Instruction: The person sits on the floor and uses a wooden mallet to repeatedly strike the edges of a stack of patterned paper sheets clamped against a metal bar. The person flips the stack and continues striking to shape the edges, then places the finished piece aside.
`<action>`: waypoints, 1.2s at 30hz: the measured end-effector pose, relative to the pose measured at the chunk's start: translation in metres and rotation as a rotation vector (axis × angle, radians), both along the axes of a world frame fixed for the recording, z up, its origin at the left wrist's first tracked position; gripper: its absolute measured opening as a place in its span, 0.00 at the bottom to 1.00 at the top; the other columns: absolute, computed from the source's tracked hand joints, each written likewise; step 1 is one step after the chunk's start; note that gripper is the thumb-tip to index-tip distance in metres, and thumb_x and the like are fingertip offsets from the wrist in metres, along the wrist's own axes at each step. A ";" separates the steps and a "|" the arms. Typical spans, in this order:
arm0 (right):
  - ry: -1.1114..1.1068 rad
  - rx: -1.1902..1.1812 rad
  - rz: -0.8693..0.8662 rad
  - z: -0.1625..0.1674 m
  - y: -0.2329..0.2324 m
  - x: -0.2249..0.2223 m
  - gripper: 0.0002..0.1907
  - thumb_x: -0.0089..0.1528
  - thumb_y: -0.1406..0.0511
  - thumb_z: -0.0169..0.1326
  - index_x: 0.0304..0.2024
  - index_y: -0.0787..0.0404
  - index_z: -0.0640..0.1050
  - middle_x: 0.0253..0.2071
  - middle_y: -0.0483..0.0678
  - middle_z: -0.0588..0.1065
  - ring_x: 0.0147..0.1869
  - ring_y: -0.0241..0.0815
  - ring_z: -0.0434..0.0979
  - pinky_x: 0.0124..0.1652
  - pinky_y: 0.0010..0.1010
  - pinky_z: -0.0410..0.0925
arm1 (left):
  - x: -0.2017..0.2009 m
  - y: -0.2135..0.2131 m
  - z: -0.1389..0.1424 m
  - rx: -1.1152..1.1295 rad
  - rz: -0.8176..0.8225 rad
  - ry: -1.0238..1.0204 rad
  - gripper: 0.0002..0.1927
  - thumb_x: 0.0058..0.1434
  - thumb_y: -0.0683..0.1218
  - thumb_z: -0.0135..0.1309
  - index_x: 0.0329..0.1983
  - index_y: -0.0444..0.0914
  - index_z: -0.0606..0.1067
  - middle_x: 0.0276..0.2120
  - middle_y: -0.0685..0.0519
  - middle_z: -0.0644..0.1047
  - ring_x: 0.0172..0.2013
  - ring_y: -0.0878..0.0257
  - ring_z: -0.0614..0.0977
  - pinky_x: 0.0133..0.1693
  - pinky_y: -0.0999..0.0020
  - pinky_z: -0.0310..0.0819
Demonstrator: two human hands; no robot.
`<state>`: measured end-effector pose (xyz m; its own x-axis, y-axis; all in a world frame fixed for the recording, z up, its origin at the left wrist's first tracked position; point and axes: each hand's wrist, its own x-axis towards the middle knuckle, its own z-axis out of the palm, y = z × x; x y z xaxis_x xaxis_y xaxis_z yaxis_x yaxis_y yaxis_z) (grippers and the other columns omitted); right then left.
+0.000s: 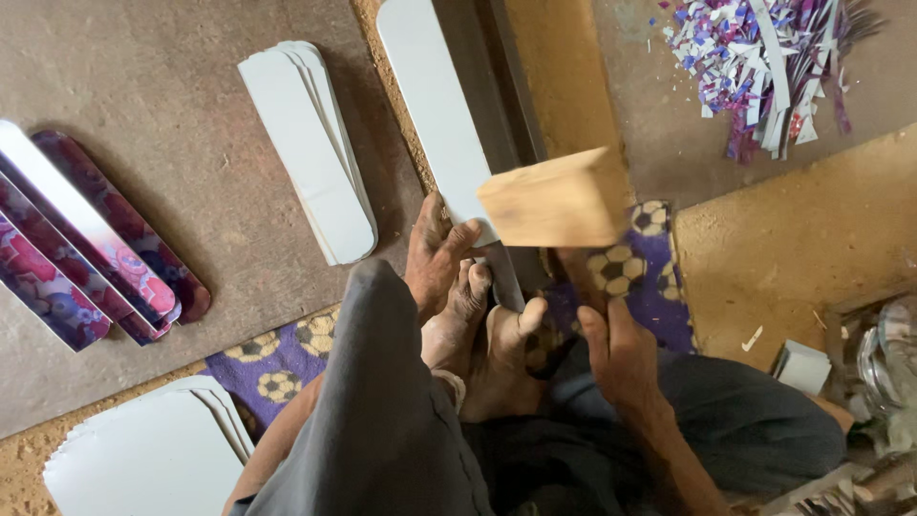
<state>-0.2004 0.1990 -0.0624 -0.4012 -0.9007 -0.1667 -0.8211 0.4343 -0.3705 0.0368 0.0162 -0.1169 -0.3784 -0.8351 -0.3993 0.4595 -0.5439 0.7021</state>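
Note:
My left hand [435, 244] presses down on the near end of a long white strip with rounded ends [430, 105]. The strip lies along a dark metal bar [499, 86] on the floor. My right hand [616, 349] is shut on the handle of a wooden mallet. Its block-shaped head [557, 198] hovers just right of my left hand, over the bar. My bare feet [487, 334] rest against the near end of the strip and bar, between the two hands.
A stack of white rounded strips [306, 143] lies to the left. Floral-patterned strips [86, 248] are at the far left, and another white stack [153, 449] at bottom left. Coloured paper scraps [764, 57] are piled top right. A purple ball-patterned mat [654, 277] lies under me.

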 end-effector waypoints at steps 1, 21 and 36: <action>-0.181 -0.009 -0.166 0.000 0.003 0.000 0.19 0.71 0.52 0.44 0.42 0.61 0.72 0.25 0.50 0.70 0.26 0.48 0.70 0.26 0.38 0.64 | 0.000 0.000 0.000 -0.010 0.007 0.009 0.24 0.70 0.39 0.52 0.67 0.33 0.63 0.53 0.41 0.75 0.49 0.54 0.80 0.47 0.56 0.83; -0.941 -1.010 -0.381 0.024 0.014 0.004 0.20 0.77 0.51 0.43 0.41 0.60 0.71 0.32 0.49 0.71 0.28 0.43 0.67 0.30 0.33 0.67 | -0.002 -0.002 0.009 0.009 0.010 -0.048 0.25 0.67 0.39 0.53 0.66 0.33 0.63 0.52 0.43 0.76 0.49 0.54 0.81 0.45 0.59 0.84; -0.539 -0.342 0.064 0.004 0.015 -0.002 0.18 0.68 0.56 0.50 0.42 0.67 0.73 0.28 0.59 0.73 0.29 0.57 0.74 0.30 0.46 0.68 | -0.004 0.002 0.005 -0.005 0.017 -0.080 0.24 0.67 0.43 0.54 0.64 0.32 0.65 0.52 0.39 0.76 0.50 0.52 0.82 0.47 0.58 0.84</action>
<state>-0.2029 0.2142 -0.0585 -0.2847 -0.9582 -0.0288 -0.5009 0.1743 -0.8477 0.0331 0.0186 -0.1120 -0.3315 -0.8430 -0.4236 0.4110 -0.5332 0.7395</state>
